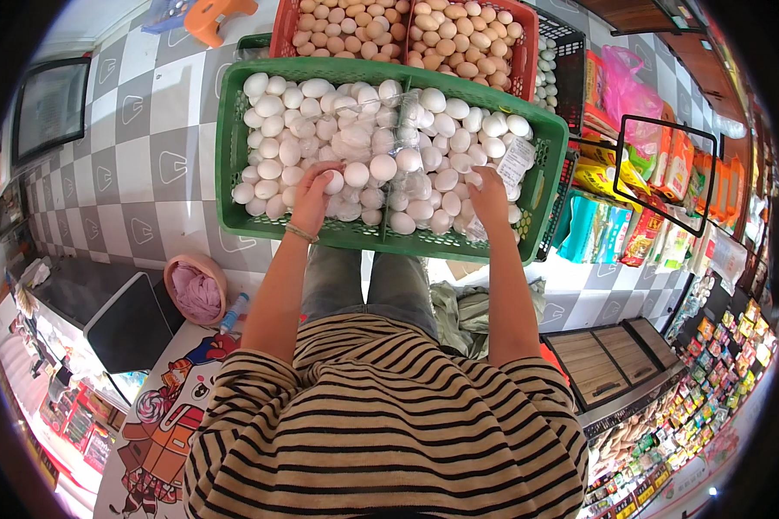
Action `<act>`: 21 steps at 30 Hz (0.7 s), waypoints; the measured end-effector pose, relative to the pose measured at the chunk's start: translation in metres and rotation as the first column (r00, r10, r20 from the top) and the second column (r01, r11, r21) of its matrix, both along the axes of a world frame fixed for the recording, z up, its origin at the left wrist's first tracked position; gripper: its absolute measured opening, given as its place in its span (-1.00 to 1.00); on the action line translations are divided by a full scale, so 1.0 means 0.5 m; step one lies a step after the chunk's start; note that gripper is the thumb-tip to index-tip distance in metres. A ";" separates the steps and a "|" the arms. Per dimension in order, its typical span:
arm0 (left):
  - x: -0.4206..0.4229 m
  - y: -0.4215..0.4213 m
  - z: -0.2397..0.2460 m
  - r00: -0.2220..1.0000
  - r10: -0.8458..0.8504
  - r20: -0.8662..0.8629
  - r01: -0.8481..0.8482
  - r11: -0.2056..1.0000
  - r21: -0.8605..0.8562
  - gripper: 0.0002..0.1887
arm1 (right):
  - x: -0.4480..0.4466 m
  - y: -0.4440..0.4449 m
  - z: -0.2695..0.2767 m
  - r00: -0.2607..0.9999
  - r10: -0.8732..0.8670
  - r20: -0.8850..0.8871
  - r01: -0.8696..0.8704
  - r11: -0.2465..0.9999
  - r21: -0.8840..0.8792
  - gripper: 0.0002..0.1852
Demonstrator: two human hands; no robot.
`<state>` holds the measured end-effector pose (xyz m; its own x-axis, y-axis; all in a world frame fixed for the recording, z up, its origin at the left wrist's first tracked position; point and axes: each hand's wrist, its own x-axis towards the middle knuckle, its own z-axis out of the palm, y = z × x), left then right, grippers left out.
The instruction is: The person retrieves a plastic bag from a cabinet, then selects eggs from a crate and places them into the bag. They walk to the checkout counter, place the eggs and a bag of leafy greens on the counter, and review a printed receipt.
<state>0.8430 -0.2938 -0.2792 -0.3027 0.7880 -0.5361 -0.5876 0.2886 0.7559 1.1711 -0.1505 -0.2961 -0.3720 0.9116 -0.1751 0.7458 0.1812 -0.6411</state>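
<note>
A green plastic crate (298, 237) full of white eggs (269, 106) stands before me, with a divider down its middle. My left hand (311, 198) has its fingers around a white egg (333, 182) at the near side of the left half. Two more eggs, a pale egg (356, 174) and another pale egg (383, 167), sit in a row beside it, on top of the pile. Over the right half, my right hand (490, 198) pinches a white egg (473, 179), partly covered by the fingers. Clear plastic wrap (354, 139) lies across the middle eggs.
Behind stands a red crate (524, 48) of brown eggs (464, 42). A black crate (568, 55) with pale eggs is at its right. Bagged goods (597, 227) line the right side. On the left are an orange stool (208, 19) and a round tub (195, 289) holding pink cloth.
</note>
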 end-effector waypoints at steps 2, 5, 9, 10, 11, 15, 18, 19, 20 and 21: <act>0.002 0.001 0.004 1.000 0.008 -0.009 -0.008 1.000 -0.006 -0.76 | -0.020 0.007 -0.019 0.996 -0.014 0.092 0.018 0.999 -0.050 -0.46; 0.003 0.000 0.005 1.000 0.030 -0.007 -0.031 0.999 -0.012 -0.79 | -0.081 0.020 0.027 0.985 -0.072 0.156 0.064 0.996 0.057 -0.53; 0.003 0.004 0.012 1.000 0.019 -0.014 -0.019 1.000 -0.006 -0.80 | -0.086 0.035 -0.021 0.975 -0.044 0.218 0.042 0.999 0.011 -0.51; 0.003 0.005 0.013 1.000 0.023 -0.005 -0.023 1.000 0.001 -0.80 | -0.082 0.039 -0.027 0.975 -0.031 0.220 0.033 0.999 -0.003 -0.52; 0.003 0.007 0.015 1.000 0.026 0.005 -0.026 1.000 0.009 -0.80 | -0.077 0.039 -0.032 0.975 -0.021 0.221 0.026 1.000 -0.017 -0.52; 0.005 0.008 0.013 0.999 0.036 -0.020 -0.036 0.999 -0.016 -0.79 | -0.083 0.011 0.008 0.985 -0.170 0.038 0.170 0.985 0.023 -0.56; 0.010 0.000 0.007 0.997 0.031 -0.072 -0.032 0.999 -0.018 -0.79 | -0.109 -0.037 0.121 0.933 -0.304 -0.192 0.270 0.945 -0.187 -0.57; 0.011 0.001 0.004 0.996 0.028 -0.085 -0.029 0.999 -0.014 -0.79 | -0.115 -0.055 0.135 0.933 -0.267 -0.241 0.218 0.953 -0.210 -0.57; 0.011 0.001 0.001 0.995 0.026 -0.098 -0.027 1.000 -0.011 -0.79 | -0.127 -0.072 0.149 0.929 -0.228 -0.291 0.164 0.959 -0.231 -0.57; 0.010 0.003 -0.002 0.995 0.026 -0.101 -0.026 1.000 0.002 -0.79 | -0.142 -0.086 0.161 0.928 -0.219 -0.302 0.143 0.956 -0.255 -0.57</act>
<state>0.8482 -0.2926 -0.2803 -0.3754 0.7798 -0.5010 -0.5157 0.2735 0.8120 1.1000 -0.1936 -0.2157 -0.2754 0.9194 -0.2807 0.4966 -0.1140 -0.8605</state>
